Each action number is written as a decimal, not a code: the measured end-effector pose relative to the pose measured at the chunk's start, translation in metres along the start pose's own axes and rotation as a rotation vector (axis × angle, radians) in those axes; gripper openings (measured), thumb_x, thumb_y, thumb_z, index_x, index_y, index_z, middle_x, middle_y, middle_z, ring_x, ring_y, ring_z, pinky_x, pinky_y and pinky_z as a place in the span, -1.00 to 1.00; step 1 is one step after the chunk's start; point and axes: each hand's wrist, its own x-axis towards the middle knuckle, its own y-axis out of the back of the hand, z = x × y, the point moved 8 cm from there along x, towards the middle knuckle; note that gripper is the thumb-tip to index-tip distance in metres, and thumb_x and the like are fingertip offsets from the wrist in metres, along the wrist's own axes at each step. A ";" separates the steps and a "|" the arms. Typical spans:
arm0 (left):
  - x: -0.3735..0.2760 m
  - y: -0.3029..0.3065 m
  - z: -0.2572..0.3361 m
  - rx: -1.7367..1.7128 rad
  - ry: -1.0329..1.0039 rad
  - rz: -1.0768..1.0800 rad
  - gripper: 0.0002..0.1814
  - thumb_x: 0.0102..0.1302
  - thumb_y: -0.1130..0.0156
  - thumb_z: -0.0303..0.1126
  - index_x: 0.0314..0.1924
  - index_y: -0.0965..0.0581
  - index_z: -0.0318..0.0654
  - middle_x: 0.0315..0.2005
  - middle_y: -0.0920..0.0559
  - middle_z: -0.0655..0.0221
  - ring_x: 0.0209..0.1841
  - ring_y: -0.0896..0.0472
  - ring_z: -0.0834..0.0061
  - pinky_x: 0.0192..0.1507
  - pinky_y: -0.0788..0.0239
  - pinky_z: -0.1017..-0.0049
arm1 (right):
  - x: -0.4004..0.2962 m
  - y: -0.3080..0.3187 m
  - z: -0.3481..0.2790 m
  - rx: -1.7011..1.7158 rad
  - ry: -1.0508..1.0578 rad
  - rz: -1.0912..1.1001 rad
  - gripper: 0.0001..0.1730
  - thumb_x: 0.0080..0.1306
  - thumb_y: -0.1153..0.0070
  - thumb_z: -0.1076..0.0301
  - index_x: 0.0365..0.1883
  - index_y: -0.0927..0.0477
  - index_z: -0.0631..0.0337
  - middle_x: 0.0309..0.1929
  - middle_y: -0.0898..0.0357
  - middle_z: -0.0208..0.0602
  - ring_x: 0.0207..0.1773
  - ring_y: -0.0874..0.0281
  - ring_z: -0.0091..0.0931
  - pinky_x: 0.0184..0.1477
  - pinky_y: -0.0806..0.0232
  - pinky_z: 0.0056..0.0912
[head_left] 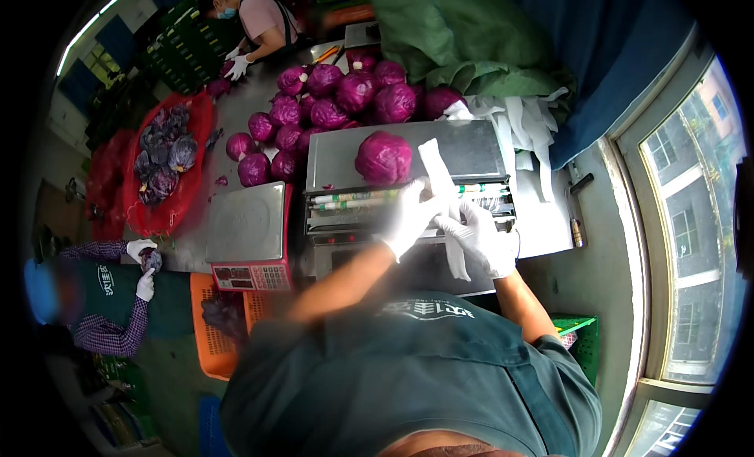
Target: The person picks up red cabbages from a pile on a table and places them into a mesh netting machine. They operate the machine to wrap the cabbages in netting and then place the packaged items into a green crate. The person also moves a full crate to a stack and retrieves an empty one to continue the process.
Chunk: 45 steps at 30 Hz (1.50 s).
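Observation:
Both my hands wear white gloves and meet over the front of a metal film-wrapping machine (471, 150). A limp white strip, perhaps a folded packing sleeve (436, 162), runs upright between them. My left hand (406, 215) pinches it from the left side. From the right, my right hand (484, 239) grips it lower down, with the tail hanging below the fingers. One trimmed red cabbage (383, 157) rests on the machine's flat metal top, just beyond my left hand. Rollers with green-marked ends (353, 197) lie in the machine's front, partly hidden by my hands.
Several red cabbages (330, 112) are heaped behind the machine. A red digital scale (244, 221) stands left, near an orange crate (212, 339) and a red mesh sack (168, 162) of cabbages. White strips (524, 118) hang at right. Two gloved co-workers (268, 21) handle cabbages.

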 end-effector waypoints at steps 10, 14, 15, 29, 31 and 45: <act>-0.029 0.021 -0.023 -0.177 0.248 -0.194 -0.69 0.48 -0.24 -0.44 0.18 -0.58 -0.31 -0.02 -0.70 0.38 -0.02 -0.68 0.54 0.05 -0.56 0.47 | 0.000 0.020 0.031 0.509 -0.203 -0.029 -0.62 0.59 -0.09 0.09 0.00 -0.70 0.24 -0.36 -0.71 -0.48 -0.41 -0.52 -0.74 -0.35 -0.34 -0.63; -0.045 -0.002 -0.017 0.019 0.302 -0.384 -0.61 0.43 -0.27 -0.50 0.23 -0.56 -0.29 0.05 -0.68 0.39 0.07 -0.62 0.57 0.16 -0.49 0.46 | 0.023 0.019 -0.011 0.545 0.043 -0.009 -0.45 0.52 -0.20 0.25 0.40 -0.46 0.22 0.04 -0.67 -0.45 -0.02 -0.57 -0.71 0.06 -0.44 -0.57; -0.047 -0.005 -0.012 0.030 0.290 -0.429 -0.61 0.42 -0.28 -0.50 0.24 -0.57 -0.29 0.05 -0.68 0.39 0.07 -0.62 0.57 0.17 -0.48 0.45 | 0.029 0.019 -0.022 0.503 0.029 -0.016 -0.51 0.50 -0.23 0.32 0.36 -0.52 0.22 0.01 -0.68 -0.46 -0.08 -0.58 -0.72 0.04 -0.46 -0.57; -0.036 0.005 0.019 0.162 0.062 0.079 -0.69 0.38 -0.38 -0.48 0.09 -0.62 -0.33 -0.38 -0.68 0.44 -0.45 -0.60 0.71 -0.42 -0.44 0.66 | 0.025 0.022 -0.018 0.471 0.277 0.237 -0.93 0.38 -0.23 0.63 -0.20 -0.68 0.31 -0.04 -0.70 -0.25 0.06 -0.61 -0.48 0.19 -0.40 -0.41; -0.038 0.004 -0.004 0.152 0.165 0.005 -0.74 0.36 -0.39 -0.49 0.02 -0.63 -0.34 -0.38 -0.68 0.45 -0.39 -0.63 0.66 -0.35 -0.49 0.60 | 0.025 0.020 -0.006 0.616 0.189 0.236 -0.96 0.42 -0.21 0.60 -0.21 -0.65 0.28 -0.11 -0.69 -0.33 -0.05 -0.57 -0.58 0.08 -0.41 -0.47; -0.036 0.034 -0.028 0.062 -0.048 0.111 -0.85 0.50 -0.26 -0.39 -0.03 -0.63 -0.28 -0.24 -0.69 0.48 -0.16 -0.59 0.68 -0.06 -0.44 0.57 | 0.027 -0.005 0.029 0.931 0.003 0.150 -0.82 0.59 -0.07 0.31 -0.23 -0.61 0.12 -0.31 -0.66 -0.47 -0.25 -0.63 -0.58 -0.10 -0.52 -0.37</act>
